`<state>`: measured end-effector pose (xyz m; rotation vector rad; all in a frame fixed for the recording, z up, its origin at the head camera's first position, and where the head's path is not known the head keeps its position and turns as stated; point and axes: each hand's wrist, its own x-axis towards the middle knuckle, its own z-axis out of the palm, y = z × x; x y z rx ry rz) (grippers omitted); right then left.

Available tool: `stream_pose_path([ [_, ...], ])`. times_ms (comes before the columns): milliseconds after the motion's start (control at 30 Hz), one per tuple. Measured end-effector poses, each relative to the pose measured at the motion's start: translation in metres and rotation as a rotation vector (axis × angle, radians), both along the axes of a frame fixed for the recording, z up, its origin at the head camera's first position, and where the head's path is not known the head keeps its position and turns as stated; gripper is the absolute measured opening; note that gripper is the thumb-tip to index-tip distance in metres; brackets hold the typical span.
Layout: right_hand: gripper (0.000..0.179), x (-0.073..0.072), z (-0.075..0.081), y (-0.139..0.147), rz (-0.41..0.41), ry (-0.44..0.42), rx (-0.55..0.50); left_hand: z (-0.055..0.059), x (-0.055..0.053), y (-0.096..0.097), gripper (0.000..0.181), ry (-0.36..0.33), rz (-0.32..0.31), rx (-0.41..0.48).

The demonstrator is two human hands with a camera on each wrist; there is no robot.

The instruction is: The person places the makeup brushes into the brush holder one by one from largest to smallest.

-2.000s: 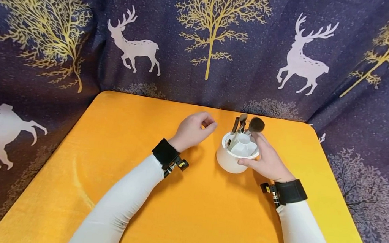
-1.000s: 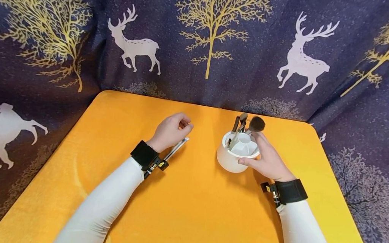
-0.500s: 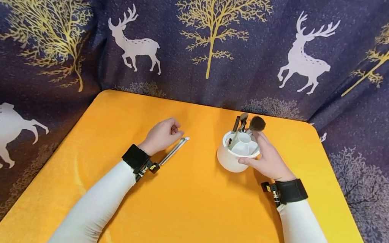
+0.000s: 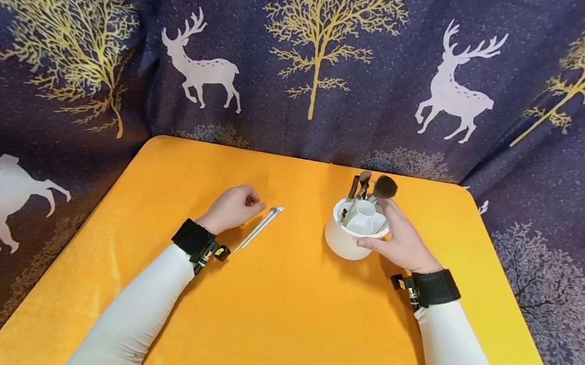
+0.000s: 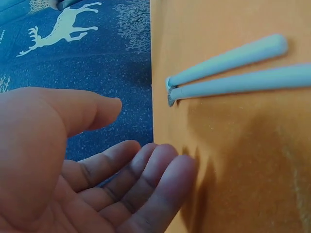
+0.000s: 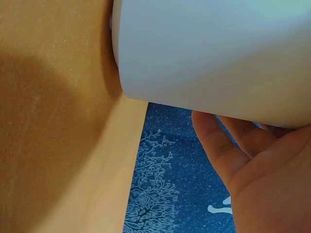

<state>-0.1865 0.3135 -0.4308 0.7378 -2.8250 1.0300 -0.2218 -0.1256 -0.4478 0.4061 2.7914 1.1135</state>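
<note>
My left hand hovers at the left-middle of the table, fingers loosely curled with nothing between them. Just right of it, two slim white-handled makeup brushes lie side by side on the cloth, small heads pointing away from me. The left wrist view shows the thumb apart from the fingers, and both brush handles beyond them. My right hand grips the right side of a round white brush holder, thumb at the front. Several brushes stand in it, among them a big fluffy dark one. Their lower ends are hidden.
An orange cloth covers the table. A dark blue curtain with deer and trees hangs along the back and sides. Inside the holder are white dividers around a central round cup.
My left hand has moved left and toward me, away from the holder. The two brushes on the table, hidden at first, have come into view. The right hand and holder stay in place.
</note>
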Motion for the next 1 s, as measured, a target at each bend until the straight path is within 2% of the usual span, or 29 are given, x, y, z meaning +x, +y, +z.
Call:
stream_pose_path([
  [233,0.107,0.0000,-0.0006,-0.0001,-0.004,-0.009,0.000,-0.0032,0.0006,-0.0021,0.025,-0.036,-0.026,-0.042],
  [500,0.106,-0.0012,-0.0008,0.0013,-0.003,-0.005,0.003,0.0004,0.0051,0.0014,0.024,-0.045,-0.058,-0.072],
  [733,0.105,-0.0006,0.0000,0.0005,0.006,0.003,-0.006,-0.0017,0.0075,0.0007,0.026,-0.104,-0.088,-0.097],
  [1000,0.106,-0.0005,0.0013,-0.0002,0.001,-0.003,-0.004,-0.0007,0.0087,0.0010,0.023,-0.120,-0.106,-0.111],
])
